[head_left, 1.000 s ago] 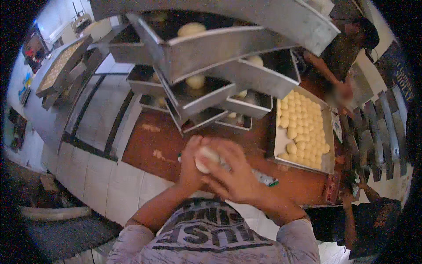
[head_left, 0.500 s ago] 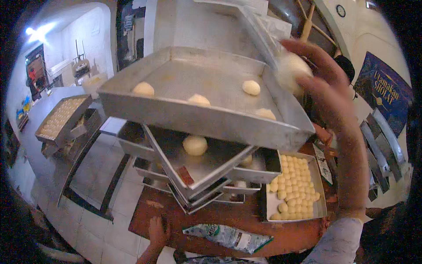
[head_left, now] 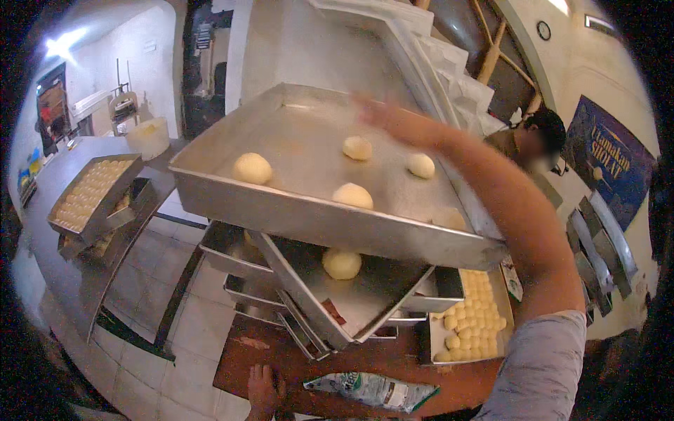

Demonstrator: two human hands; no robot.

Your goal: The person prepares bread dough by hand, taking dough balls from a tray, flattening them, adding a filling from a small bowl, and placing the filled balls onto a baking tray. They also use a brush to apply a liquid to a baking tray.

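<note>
A big metal tray [head_left: 295, 214] tops a stack of metal trays. Several pale dough balls [head_left: 357, 148] lie spread over its bottom. My right hand [head_left: 386, 118] is above the far part of this tray, just behind the middle dough ball; motion smears its fingers, so whether they are closed does not show. My left hand [head_left: 265, 387] rests at the front edge of the reddish-brown table [head_left: 239, 361], fingers laid on the wood. In the turned tray [head_left: 309, 291] underneath, one more dough ball [head_left: 342, 264] shows beside a small brown patch.
Right of the stack stands a shallow box [head_left: 437, 344] packed with small dough balls. A printed plastic bag [head_left: 372, 391] lies near the front edge. At left, trays of dough balls [head_left: 91, 193] and a pale tub [head_left: 147, 139] sit on a grey table. Another person [head_left: 540, 144] is behind at right.
My right hand has swung left from the tray's right side, where it held a dough ball. An added dough ball now lies in the tray's middle. My left hand stays at the table edge.
</note>
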